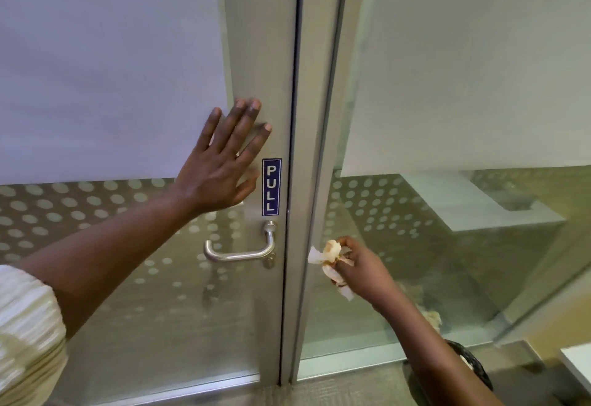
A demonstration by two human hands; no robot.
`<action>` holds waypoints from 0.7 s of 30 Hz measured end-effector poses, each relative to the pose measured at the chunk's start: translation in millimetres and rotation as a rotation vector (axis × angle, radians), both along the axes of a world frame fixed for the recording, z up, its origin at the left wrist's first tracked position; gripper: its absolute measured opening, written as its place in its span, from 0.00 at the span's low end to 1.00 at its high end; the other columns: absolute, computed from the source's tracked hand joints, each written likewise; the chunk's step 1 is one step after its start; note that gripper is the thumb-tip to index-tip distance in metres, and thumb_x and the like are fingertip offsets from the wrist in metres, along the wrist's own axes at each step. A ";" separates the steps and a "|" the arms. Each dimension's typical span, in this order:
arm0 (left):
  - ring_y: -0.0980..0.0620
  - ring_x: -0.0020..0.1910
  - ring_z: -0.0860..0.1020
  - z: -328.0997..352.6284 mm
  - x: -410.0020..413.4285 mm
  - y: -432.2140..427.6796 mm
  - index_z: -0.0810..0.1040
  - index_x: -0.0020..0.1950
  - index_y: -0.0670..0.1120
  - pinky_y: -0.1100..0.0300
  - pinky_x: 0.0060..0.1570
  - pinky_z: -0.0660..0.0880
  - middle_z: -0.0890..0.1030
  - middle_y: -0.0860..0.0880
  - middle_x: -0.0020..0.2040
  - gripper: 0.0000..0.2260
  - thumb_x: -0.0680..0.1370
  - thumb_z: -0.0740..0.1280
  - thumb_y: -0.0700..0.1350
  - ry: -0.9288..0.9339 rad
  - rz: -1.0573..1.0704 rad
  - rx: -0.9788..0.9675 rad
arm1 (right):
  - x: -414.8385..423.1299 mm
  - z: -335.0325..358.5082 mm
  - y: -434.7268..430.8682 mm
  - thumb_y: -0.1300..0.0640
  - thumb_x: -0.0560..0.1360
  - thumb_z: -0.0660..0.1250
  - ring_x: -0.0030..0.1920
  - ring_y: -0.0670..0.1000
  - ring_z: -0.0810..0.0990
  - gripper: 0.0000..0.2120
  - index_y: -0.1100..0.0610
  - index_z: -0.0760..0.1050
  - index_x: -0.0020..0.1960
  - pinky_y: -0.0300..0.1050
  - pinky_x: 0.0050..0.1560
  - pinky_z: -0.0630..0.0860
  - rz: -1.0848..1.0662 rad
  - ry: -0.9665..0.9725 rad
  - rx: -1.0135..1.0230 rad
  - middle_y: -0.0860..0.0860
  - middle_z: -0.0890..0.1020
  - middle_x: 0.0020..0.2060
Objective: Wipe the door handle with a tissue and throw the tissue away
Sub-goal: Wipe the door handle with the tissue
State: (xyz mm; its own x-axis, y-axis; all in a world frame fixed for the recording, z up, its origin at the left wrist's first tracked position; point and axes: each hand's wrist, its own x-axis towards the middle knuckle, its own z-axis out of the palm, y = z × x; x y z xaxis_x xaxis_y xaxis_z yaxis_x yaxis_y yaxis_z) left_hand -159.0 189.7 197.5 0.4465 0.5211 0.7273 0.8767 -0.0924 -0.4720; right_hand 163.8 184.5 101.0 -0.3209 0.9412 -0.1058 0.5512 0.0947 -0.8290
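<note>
A silver lever door handle [238,253] sits on the grey frame of a glass door [252,53], just below a blue PULL sticker [271,187]. My left hand [224,162] lies flat against the door above the handle, fingers spread, holding nothing. My right hand [355,266] is to the right of the handle, in front of the neighbouring frame, and pinches a crumpled white tissue [323,255] with brownish marks. The tissue is a short way from the handle and does not touch it.
A bin with a black liner [470,364] stands on the floor at the lower right, partly hidden by my right forearm. A fixed glass panel [447,117] with frosted film and dots fills the right side. A white surface edge [579,364] shows at far right.
</note>
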 end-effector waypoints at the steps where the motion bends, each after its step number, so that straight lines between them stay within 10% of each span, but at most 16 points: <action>1: 0.35 0.85 0.49 -4.5 8.4 -1.4 0.55 0.86 0.42 0.37 0.83 0.44 0.50 0.35 0.86 0.37 0.82 0.63 0.55 -0.047 0.013 -0.003 | 8.0 -0.1 -0.7 0.63 0.78 0.66 0.40 0.54 0.86 0.12 0.49 0.74 0.59 0.42 0.37 0.79 -0.018 0.033 -0.005 0.53 0.85 0.44; 6: 0.36 0.85 0.50 -42.4 54.9 -9.9 0.56 0.86 0.42 0.38 0.83 0.45 0.51 0.36 0.86 0.39 0.80 0.64 0.56 -0.162 0.015 -0.082 | 47.0 -0.6 0.0 0.67 0.79 0.63 0.30 0.47 0.82 0.06 0.58 0.76 0.53 0.34 0.27 0.73 -0.062 0.159 0.005 0.58 0.85 0.39; 13: 0.37 0.85 0.53 -99.0 128.2 -12.0 0.57 0.86 0.42 0.36 0.82 0.49 0.52 0.36 0.86 0.38 0.80 0.61 0.58 -0.134 -0.002 -0.215 | 102.2 -8.2 12.3 0.66 0.77 0.61 0.41 0.56 0.86 0.09 0.58 0.79 0.50 0.51 0.44 0.81 -0.104 0.133 -0.024 0.56 0.87 0.41; 21: 0.37 0.85 0.53 -136.8 203.1 14.2 0.57 0.85 0.44 0.36 0.81 0.51 0.53 0.37 0.86 0.38 0.79 0.61 0.59 -0.114 -0.080 -0.338 | 158.6 -20.7 29.6 0.50 0.79 0.61 0.38 0.55 0.79 0.15 0.59 0.79 0.45 0.48 0.38 0.74 -0.261 0.300 -0.113 0.63 0.82 0.40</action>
State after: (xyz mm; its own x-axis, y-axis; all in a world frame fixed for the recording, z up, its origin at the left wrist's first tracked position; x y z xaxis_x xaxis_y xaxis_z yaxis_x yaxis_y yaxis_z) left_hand 44.1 203.8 60.7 0.4213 0.7077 0.5671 0.9058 -0.2968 -0.3025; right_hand 322.4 214.1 80.3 -0.1055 0.9829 -0.1509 0.2770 -0.1167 -0.9537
